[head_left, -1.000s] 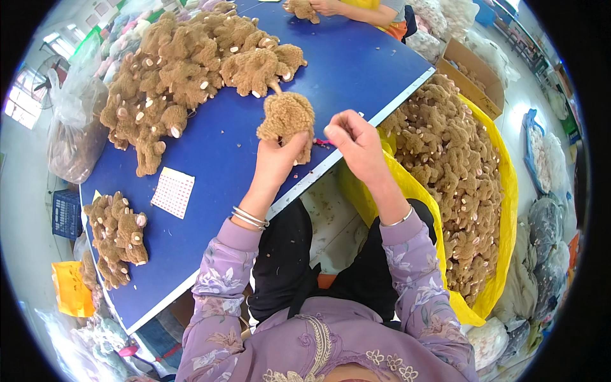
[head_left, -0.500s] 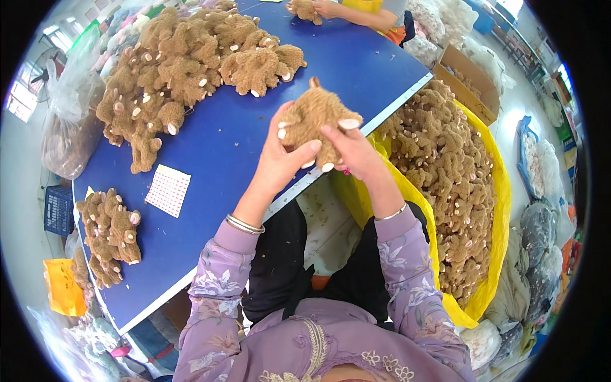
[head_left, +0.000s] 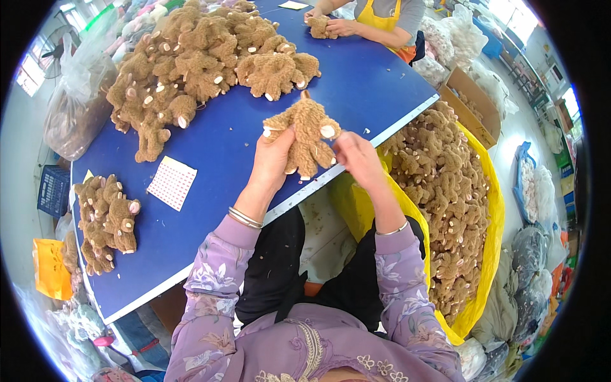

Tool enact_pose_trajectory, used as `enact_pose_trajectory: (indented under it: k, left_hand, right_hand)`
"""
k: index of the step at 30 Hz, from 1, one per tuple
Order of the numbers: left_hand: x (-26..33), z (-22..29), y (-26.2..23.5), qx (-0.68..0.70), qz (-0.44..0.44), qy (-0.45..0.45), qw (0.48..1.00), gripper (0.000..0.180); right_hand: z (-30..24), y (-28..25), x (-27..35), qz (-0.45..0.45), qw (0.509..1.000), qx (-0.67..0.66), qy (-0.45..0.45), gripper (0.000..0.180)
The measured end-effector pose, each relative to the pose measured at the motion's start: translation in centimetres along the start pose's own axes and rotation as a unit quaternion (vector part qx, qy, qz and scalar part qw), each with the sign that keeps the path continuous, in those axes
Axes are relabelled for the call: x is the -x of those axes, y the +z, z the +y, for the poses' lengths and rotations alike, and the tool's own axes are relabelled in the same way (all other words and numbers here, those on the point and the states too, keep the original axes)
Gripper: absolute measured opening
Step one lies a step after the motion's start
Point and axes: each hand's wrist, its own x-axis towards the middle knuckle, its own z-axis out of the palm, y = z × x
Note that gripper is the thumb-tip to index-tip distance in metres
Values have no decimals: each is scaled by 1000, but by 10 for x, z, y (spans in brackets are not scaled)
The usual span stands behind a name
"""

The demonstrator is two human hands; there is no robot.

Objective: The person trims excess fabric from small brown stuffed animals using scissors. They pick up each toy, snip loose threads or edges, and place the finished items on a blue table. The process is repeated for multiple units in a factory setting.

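A flat, limp brown plush toy body [head_left: 309, 130] with pale paw pads is held above the near edge of the blue table. My left hand [head_left: 270, 159] grips its left side, the thumb lying on the fur. My right hand [head_left: 358, 157] is beside the plush's right limb, its fingertips pinched together close to the pale pad. Whatever sits between those fingertips is too small to make out. A small narrow tab stands up at the plush's top end.
A big heap of similar plush bodies [head_left: 191, 60] covers the far left of the table [head_left: 229, 153]. A smaller pile [head_left: 107, 223] and a sticker sheet [head_left: 172, 183] lie at left. A yellow sack [head_left: 493, 210] of plush stands at right. Across the table, a co-worker's hands [head_left: 340, 27] hold another plush.
The plush has come down slightly and turned to spread its limbs. My right hand has shifted from its middle to its right edge. The co-worker has come further into view.
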Motion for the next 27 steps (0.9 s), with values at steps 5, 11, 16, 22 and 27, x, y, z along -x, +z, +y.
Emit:
enact_pose_trajectory:
  k: [5, 11, 16, 22, 27]
  left_hand:
    - [-4, -2, -2, -4, 31, 36, 999, 25]
    - [-2, -8, 0, -60, 38, 40, 997, 21]
    - [-1, -9, -4, -77, 33, 18, 996, 20]
    - [-3, -15, -7, -118, 26, 11, 993, 18]
    - [-2, -17, -5, -139, 31, 9, 990, 17]
  right_hand:
    - [-16, -4, 14, 62, 978, 47, -191, 26]
    - [-23, 3, 22, -36, 935, 245, -255, 26]
    - [-18, -2, 19, -63, 920, 270, -275, 24]
    - [-21, 0, 21, -80, 919, 262, -285, 23]
    - [-20, 1, 21, -99, 911, 294, -271, 26]
